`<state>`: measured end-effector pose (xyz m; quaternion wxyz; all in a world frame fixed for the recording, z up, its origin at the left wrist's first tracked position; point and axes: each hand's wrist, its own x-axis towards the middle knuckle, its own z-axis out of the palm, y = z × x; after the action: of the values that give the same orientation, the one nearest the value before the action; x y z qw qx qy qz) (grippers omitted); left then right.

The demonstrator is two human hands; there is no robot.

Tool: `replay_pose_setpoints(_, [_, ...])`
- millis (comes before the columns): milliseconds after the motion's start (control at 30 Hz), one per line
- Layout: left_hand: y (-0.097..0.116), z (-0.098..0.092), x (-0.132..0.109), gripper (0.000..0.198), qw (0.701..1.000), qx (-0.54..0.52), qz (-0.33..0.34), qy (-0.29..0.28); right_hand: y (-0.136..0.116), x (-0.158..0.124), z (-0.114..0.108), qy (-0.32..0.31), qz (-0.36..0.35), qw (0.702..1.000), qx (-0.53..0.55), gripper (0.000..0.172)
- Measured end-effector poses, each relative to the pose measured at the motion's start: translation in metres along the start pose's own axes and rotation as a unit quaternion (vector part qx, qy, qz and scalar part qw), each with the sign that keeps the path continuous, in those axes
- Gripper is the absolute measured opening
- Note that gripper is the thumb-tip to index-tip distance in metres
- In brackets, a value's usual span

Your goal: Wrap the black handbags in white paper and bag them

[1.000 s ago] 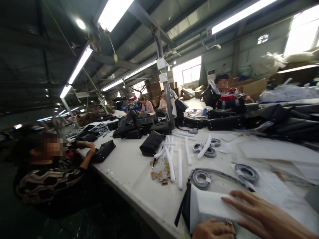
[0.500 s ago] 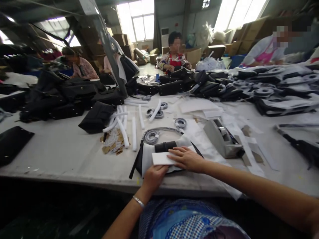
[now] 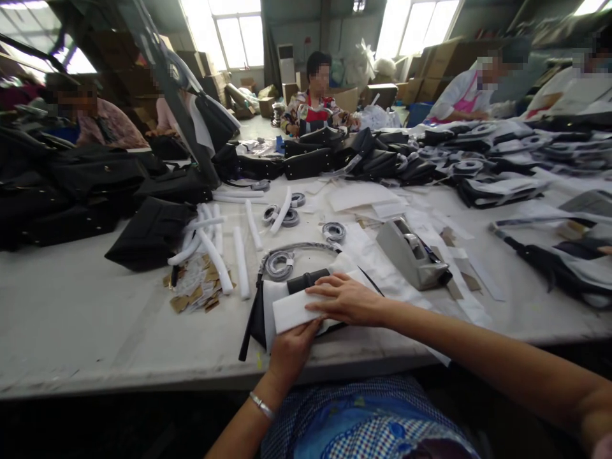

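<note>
A black handbag (image 3: 259, 317) lies on the table in front of me, with white wrapping over part of it and its strap curving behind. On top of it rests a white foam sheet (image 3: 288, 312). My left hand (image 3: 292, 347) grips the sheet's near edge, its fingertips partly hidden. Flat across the sheet's right part lies my right hand (image 3: 348, 299), fingers stretched out. A wrapped, coiled strap (image 3: 278, 265) sits just behind the bag, inside the curve of its strap.
A grey tape dispenser (image 3: 412, 255) stands to the right. White foam strips (image 3: 241, 262) and brown paper scraps (image 3: 198, 288) lie to the left, near a black bag (image 3: 148, 234). A slanted metal post (image 3: 184, 108) rises behind. Several people work around piles of black bags (image 3: 308, 162).
My view has turned to the right, so the scene sits further left. The foam sheet is tilted a little more, its left end nearer me. Both hands stay on it.
</note>
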<state>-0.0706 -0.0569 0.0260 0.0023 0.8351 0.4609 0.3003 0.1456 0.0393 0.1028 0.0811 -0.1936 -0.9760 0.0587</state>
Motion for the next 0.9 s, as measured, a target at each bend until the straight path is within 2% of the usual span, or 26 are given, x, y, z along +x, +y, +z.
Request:
replay_pose_setpoints(133, [-0.002, 0.0, -0.001, 0.028, 1.0, 0.005, 0.004, -0.011, 0.001, -0.006, 0.016, -0.025, -0.021, 0.999, 0.023, 0.043])
replay_pose_setpoints(233, [-0.004, 0.002, -0.003, 0.03, 1.0, 0.007, 0.023, 0.003, 0.004, -0.01, 0.024, -0.021, -0.012, 0.999, 0.033, 0.042])
replay_pose_setpoints(400, [0.002, -0.009, -0.007, 0.031, 0.995, -0.051, 0.041, 0.08, 0.007, -0.012, 0.032, 0.005, -0.009, 0.999, 0.036, 0.041])
replay_pose_setpoints(533, [0.014, -0.023, 0.009, 0.042, 0.987, -0.06, 0.029, 0.146, 0.01, -0.012, 0.043, 0.031, -0.012, 0.999, 0.021, 0.037])
replay_pose_setpoints(600, [0.019, -0.021, 0.021, 0.049, 0.991, -0.033, 0.001, 0.126, 0.013, -0.011, 0.047, 0.042, -0.015, 0.999, 0.016, 0.037])
replay_pose_setpoints(700, [0.019, -0.001, 0.028, 0.063, 0.998, 0.013, -0.043, 0.049, 0.016, -0.009, 0.052, 0.059, -0.018, 0.998, 0.023, 0.035])
replay_pose_setpoints(800, [0.012, 0.023, 0.021, 0.073, 0.998, 0.056, -0.021, 0.011, 0.013, -0.012, 0.051, 0.108, -0.014, 0.993, 0.055, 0.028])
replay_pose_setpoints(900, [0.005, 0.035, 0.01, 0.076, 0.995, 0.098, 0.003, 0.004, -0.002, -0.026, 0.043, 0.201, -0.007, 0.974, 0.108, 0.02])
